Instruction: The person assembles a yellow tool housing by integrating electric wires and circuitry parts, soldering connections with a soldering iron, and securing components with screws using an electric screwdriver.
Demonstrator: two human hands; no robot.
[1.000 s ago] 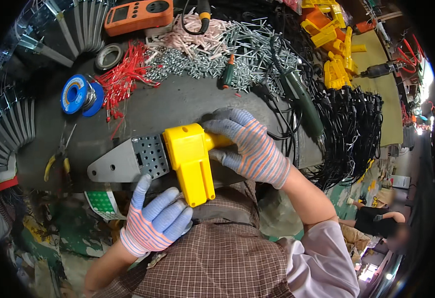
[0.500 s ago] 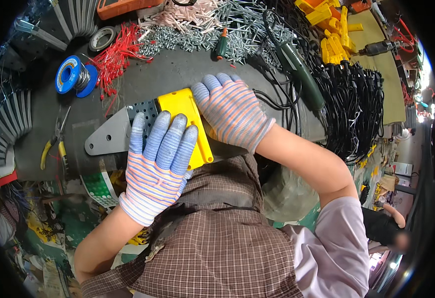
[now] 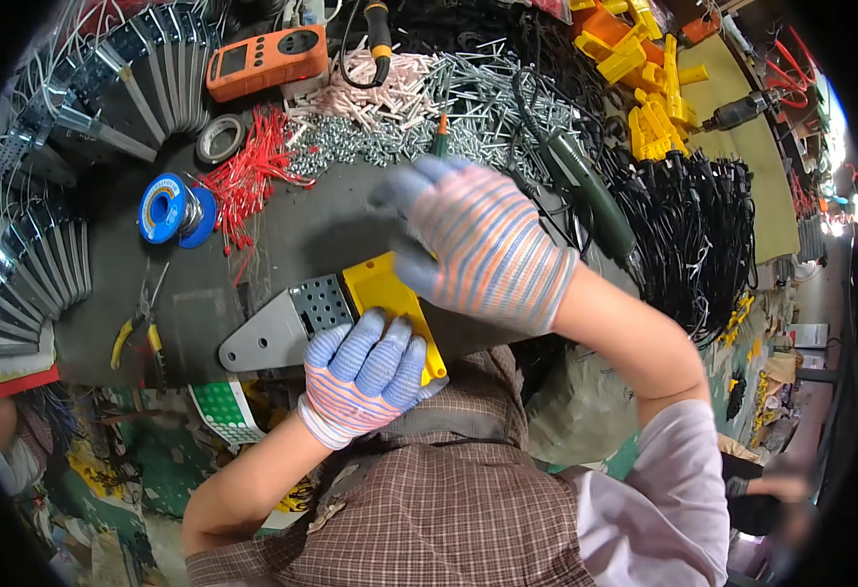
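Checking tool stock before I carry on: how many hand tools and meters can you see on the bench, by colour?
Orange meter: 1
Yellow-and-grey tool under the left hand and right hand: 1
Green-handled tool: 1
Yellow-handled pliers: 1
Total: 4

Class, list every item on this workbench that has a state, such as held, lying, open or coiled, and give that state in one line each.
Yellow tool with grey perforated plate: lying flat on the bench.
Left hand: gloved, gripping the tool's yellow handle.
Right hand: gloved, open, fingers spread above the tool.
Blue wire spool: lying on its side, wound.
Yellow-handled pliers: lying on the bench, untouched.
Orange meter: lying face up.
Tape roll: lying flat.
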